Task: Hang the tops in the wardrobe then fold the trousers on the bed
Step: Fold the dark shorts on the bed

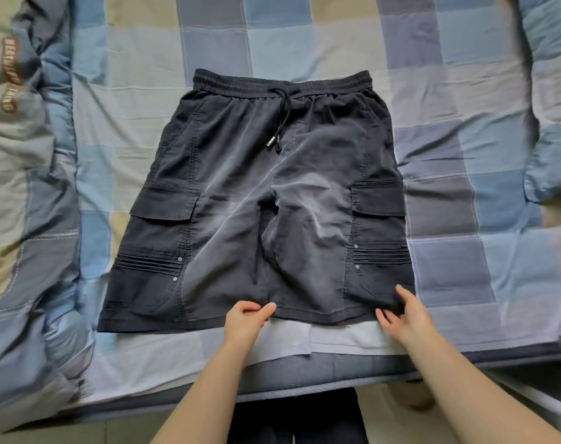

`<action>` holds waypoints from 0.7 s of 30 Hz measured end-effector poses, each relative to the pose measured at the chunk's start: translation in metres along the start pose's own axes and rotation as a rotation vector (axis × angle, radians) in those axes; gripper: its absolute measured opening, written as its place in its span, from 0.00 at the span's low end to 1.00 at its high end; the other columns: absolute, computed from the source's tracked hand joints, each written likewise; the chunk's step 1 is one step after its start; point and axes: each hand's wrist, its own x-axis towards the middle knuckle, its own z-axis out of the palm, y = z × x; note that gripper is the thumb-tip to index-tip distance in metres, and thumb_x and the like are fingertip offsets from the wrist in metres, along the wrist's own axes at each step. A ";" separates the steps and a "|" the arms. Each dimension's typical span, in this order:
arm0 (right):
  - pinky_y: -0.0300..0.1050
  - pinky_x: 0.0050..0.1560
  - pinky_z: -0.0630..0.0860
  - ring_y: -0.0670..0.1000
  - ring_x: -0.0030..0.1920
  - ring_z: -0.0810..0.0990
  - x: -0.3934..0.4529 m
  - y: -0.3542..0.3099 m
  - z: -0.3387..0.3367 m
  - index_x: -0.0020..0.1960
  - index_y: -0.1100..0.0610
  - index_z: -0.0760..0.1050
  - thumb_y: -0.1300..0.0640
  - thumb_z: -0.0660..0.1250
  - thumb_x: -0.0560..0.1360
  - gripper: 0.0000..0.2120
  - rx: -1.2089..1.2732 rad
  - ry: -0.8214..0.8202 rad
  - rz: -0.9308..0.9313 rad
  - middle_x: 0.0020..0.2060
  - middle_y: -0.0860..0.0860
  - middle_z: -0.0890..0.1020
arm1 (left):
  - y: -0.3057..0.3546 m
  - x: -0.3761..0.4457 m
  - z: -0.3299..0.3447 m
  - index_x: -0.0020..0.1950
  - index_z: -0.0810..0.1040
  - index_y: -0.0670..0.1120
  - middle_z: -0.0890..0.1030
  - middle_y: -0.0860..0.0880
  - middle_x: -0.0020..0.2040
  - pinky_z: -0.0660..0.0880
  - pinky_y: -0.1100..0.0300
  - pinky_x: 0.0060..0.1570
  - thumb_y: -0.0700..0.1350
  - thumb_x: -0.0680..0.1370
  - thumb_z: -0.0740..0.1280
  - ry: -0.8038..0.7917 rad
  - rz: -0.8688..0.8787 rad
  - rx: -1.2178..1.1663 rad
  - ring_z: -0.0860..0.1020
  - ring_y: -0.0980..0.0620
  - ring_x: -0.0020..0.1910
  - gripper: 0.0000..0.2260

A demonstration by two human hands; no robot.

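Item: dark cargo shorts (260,200), lying flat on the checked bed sheet (449,129), waistband pointing away from me, legs running toward me. I am seeing my left hand (247,318) pinching the hem at the middle, my right hand (407,315) resting fingers spread on the right leg's hem. Quilt (22,174) bunching leftward; pillow (551,100) sitting rightward.

Cargo shorts (260,200): dark grey, drawstring waist, side pockets; spread flat, front up, on checked bed (449,91).
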 end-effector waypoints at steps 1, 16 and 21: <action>0.52 0.59 0.73 0.58 0.68 0.69 0.001 -0.004 0.002 0.71 0.55 0.66 0.56 0.69 0.75 0.25 0.017 -0.024 0.013 0.72 0.56 0.65 | 0.000 -0.001 0.008 0.53 0.75 0.43 0.79 0.49 0.45 0.70 0.57 0.42 0.54 0.70 0.76 0.086 0.097 0.238 0.78 0.47 0.46 0.21; 0.51 0.48 0.77 0.52 0.39 0.83 -0.008 -0.022 -0.073 0.56 0.59 0.74 0.60 0.65 0.78 0.08 -0.149 -0.139 -0.138 0.38 0.52 0.86 | -0.018 -0.008 0.026 0.52 0.77 0.46 0.81 0.43 0.56 0.74 0.55 0.54 0.49 0.78 0.63 0.113 0.149 1.074 0.78 0.41 0.56 0.08; 0.54 0.60 0.73 0.56 0.51 0.80 -0.006 -0.011 -0.105 0.57 0.59 0.73 0.57 0.64 0.79 0.09 -0.289 -0.015 -0.043 0.50 0.56 0.81 | -0.048 -0.031 0.023 0.42 0.72 0.51 0.82 0.46 0.53 0.74 0.55 0.51 0.51 0.78 0.65 0.074 0.180 1.075 0.79 0.43 0.55 0.07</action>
